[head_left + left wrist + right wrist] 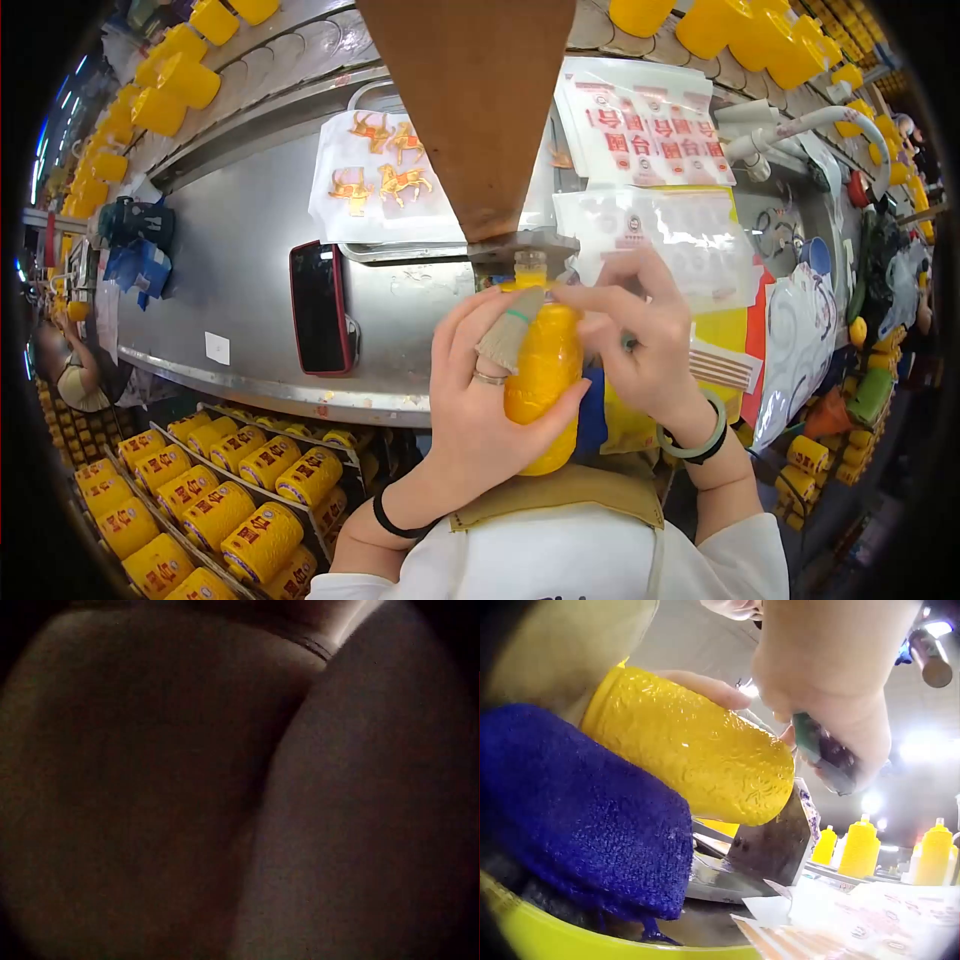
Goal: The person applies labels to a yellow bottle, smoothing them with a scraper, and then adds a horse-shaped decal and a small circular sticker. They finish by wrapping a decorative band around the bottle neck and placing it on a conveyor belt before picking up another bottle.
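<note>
My left hand (470, 390) grips a yellow embossed bottle (548, 365) by its side, close to my body. One finger of this hand wears a beige cloth finger cover (503, 340). The bottle's clear glass neck (530, 262) points away from me, under the brown post. At the bottle's shoulder, my right hand (640, 335) has its fingertips right at the yellow surface. Its curled fingers hold a small dark tool with a green end (810, 739), mostly hidden in the palm. Only dark, blurred surfaces show in the left wrist view.
A brown post (470, 110) rises before me. Sheets of red-printed labels (655, 145) lie right, gold horse decals (385, 165) left. A phone (318, 310) rests on the metal table. Racked yellow bottles (265, 540) stand lower left. A blue towel (585, 817) lies below the bottle.
</note>
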`<state>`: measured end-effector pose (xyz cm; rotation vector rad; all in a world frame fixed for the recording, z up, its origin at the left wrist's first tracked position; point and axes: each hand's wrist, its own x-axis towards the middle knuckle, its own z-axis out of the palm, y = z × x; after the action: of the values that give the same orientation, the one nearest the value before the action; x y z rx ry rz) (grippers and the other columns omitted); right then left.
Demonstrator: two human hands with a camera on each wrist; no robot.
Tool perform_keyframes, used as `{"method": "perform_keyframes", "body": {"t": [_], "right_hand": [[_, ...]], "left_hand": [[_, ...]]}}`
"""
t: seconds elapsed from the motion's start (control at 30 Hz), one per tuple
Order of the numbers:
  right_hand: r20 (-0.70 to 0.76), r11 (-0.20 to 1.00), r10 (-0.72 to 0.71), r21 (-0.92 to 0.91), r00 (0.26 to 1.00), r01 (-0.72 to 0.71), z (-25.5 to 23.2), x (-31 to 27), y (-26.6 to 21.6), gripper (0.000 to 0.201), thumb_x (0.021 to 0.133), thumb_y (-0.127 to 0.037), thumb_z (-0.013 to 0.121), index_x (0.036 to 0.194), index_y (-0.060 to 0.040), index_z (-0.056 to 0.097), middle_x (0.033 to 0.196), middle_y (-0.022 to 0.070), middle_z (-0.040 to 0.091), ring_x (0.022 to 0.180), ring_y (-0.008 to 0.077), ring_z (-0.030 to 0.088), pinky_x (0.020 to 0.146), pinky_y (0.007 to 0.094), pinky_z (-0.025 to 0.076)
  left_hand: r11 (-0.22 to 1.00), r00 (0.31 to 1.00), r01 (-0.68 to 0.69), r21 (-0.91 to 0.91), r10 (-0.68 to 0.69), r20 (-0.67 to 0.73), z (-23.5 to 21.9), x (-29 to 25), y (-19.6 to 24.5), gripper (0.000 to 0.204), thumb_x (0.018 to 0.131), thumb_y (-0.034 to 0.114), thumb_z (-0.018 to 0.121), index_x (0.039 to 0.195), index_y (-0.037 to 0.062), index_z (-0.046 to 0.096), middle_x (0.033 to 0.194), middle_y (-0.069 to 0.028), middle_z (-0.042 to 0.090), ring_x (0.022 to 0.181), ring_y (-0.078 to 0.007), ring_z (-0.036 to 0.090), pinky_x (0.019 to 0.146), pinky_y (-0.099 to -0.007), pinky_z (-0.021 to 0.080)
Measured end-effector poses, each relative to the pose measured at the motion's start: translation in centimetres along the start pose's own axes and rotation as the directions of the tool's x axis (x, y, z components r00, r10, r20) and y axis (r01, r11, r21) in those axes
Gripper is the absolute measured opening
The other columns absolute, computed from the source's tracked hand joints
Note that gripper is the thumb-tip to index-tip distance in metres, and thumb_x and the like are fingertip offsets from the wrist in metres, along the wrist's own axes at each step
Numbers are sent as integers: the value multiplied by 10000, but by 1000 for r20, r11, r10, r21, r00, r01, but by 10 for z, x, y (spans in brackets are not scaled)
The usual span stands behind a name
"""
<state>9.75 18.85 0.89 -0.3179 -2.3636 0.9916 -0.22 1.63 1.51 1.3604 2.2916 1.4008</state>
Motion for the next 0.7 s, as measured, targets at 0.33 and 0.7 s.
{"method": "perform_keyframes", "body": {"t": [0.33, 0.7], "right_hand": [[-39, 923, 386, 14, 922, -385, -4, 17, -1, 200, 894, -194, 784, 884, -5, 722, 826, 142, 648, 791, 284, 617, 714, 386, 486], [-101, 898, 386, 268, 917, -348, 9, 13, -5, 149, 954, -82, 668, 898, 57, 667, 784, 141, 673, 707, 205, 609, 687, 356, 485]], "left_hand": [[1000, 1000, 2, -28, -2, -5, -1, -1, -4, 735, 722, 172, 907, 1364, 5, 592, 1354, -172, 576, 1279, -381, 548, 1074, -471, 467], [997, 999, 22, -72, -25, -40, 2, -4, -6, 745, 713, 163, 911, 1358, -13, 583, 1357, -180, 575, 1276, -399, 552, 1067, -485, 471]]}}
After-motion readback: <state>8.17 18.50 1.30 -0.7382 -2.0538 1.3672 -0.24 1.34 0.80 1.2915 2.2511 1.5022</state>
